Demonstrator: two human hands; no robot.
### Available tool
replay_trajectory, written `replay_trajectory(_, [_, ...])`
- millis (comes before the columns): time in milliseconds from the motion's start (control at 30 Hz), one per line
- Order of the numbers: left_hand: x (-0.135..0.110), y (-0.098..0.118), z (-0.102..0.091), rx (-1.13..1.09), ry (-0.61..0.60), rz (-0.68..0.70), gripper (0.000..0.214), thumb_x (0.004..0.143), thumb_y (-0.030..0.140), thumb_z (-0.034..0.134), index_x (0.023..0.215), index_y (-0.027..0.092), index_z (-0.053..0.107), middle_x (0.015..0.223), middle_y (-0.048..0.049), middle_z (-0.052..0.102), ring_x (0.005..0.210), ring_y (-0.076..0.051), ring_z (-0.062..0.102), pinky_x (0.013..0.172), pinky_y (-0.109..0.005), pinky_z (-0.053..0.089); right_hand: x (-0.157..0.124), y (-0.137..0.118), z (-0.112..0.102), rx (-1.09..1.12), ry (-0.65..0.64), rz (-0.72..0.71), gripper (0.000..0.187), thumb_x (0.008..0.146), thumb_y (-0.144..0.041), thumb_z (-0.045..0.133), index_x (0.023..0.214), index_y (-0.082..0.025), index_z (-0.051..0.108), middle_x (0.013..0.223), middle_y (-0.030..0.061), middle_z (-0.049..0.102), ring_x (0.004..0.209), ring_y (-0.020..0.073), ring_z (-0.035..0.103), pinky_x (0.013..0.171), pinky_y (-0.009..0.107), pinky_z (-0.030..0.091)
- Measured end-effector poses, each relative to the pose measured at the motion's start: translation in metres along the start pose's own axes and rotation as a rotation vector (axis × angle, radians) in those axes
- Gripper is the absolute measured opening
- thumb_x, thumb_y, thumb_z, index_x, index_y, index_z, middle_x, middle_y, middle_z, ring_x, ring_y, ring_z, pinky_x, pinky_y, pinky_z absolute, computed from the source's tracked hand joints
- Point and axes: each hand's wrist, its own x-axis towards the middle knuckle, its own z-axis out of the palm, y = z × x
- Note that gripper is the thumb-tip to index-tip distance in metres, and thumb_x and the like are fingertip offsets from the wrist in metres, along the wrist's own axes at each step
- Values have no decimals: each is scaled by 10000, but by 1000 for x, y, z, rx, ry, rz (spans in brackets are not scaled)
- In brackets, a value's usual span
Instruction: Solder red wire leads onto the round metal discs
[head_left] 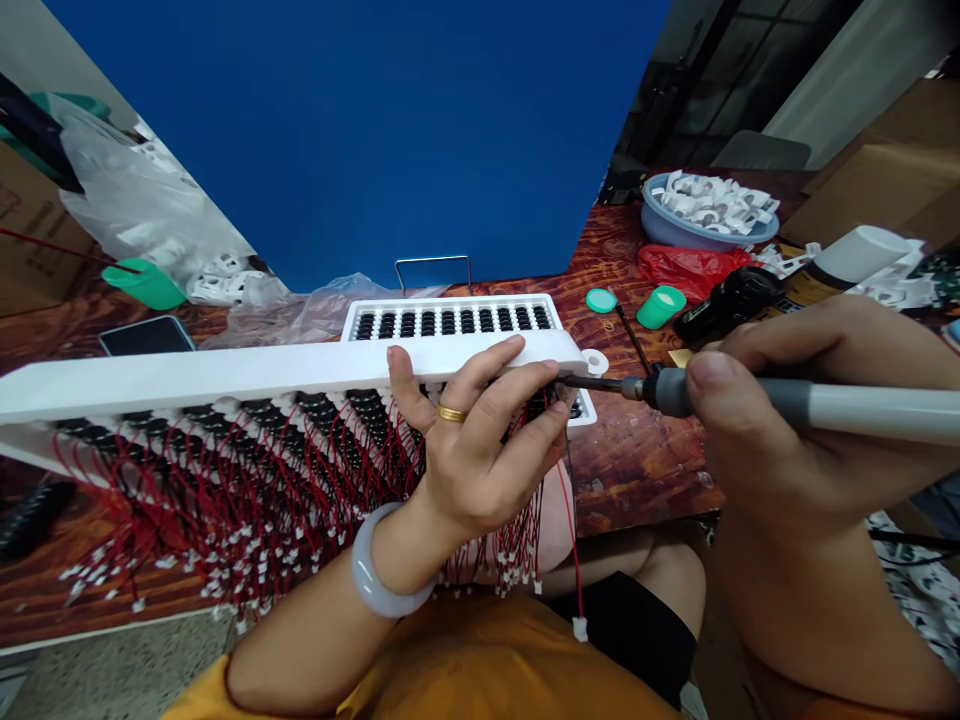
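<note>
My left hand (487,440) lies over a long white plastic frame (150,385), its fingers bent over the right end. The fingertips close on a thin red and black wire (568,500), whose white connector (580,629) hangs free below. My right hand (780,410) grips what looks like a soldering iron (877,412), with a grey and white handle. Its dark tip points left and reaches my left fingertips; the exact contact point is hidden. The frame is tilted, and rows of black round parts show on its underside with many red and black wires (300,490) dangling from it.
Behind stands a second white frame (450,303) with black rows. A blue panel (367,140) rises at the back. Right of it are a green cup (660,306), a green lid (601,301), a red bag (690,272) and a blue basin (690,235) of white parts. A phone (146,336) lies left.
</note>
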Motion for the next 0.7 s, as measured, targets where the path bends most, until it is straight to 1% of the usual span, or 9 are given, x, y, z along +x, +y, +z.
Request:
replay_trajectory(133, [0,-1,-2,-3,-30,-10,143,829,166,697,919,272,663,1131,-5,718,1224,-257,622,1254,-622,123,5,-5,1,-1,-19,49,374,765,-406,563,471,-207,443,497,4,454,434,87,385,471,269,336])
replay_trajectory(200, [0,-1,-2,-12,-44,-16,156,825,159,699,931,269,664,1139,-10,716,1235,-260,614,1245,-623,157,8,-9,1,3,-25,70,376,743,-391,585,450,-202,443,465,-3,431,420,78,397,444,249,317])
replay_trajectory(233, [0,-1,-2,-11,-42,-14,158,822,158,701,932,267,666,1137,-11,717,1233,-260,615,1250,-624,136,10,-11,0,5,-28,70,382,739,-383,591,441,-199,438,458,-4,428,416,73,400,431,240,301])
replay_trajectory(367, [0,-1,-1,3,-16,0,140,813,165,711,912,259,677,1128,-9,721,1211,-265,629,1267,-610,-18,13,-13,-1,27,-72,24,401,752,-359,593,427,-189,433,446,4,429,405,62,409,391,226,231])
replay_trajectory(433, [0,-1,-1,-2,-15,0,134,809,166,717,905,254,682,1133,-11,719,1215,-267,627,1269,-596,-35,13,-11,-2,28,-88,15,412,760,-366,586,425,-192,422,439,3,413,402,60,400,383,227,207])
replay_trajectory(500, [0,0,-1,0,-17,-3,132,814,174,721,906,257,678,1137,-9,717,1217,-263,626,1268,-603,-26,12,-7,-2,4,-86,28,417,765,-394,564,432,-197,408,457,10,429,421,69,414,396,230,229])
replay_trajectory(567, [0,0,-2,4,-28,-13,133,824,181,717,914,268,670,1142,-5,718,1221,-258,625,1262,-626,14,10,-3,-3,-9,-76,35,418,767,-419,549,441,-202,405,499,24,478,454,86,451,432,238,299])
replay_trajectory(633, [0,0,-2,5,-40,-22,139,831,183,710,921,277,663,1141,-3,720,1225,-258,624,1255,-642,62,7,1,-3,21,-46,5,383,775,-410,567,475,-200,452,543,24,529,475,96,475,472,252,358])
replay_trajectory(700, [0,0,-2,7,-43,-23,142,829,177,707,919,278,664,1134,-6,722,1222,-262,626,1255,-644,55,4,3,-3,76,-16,-53,315,778,-368,619,535,-193,521,568,11,555,475,94,478,477,256,368])
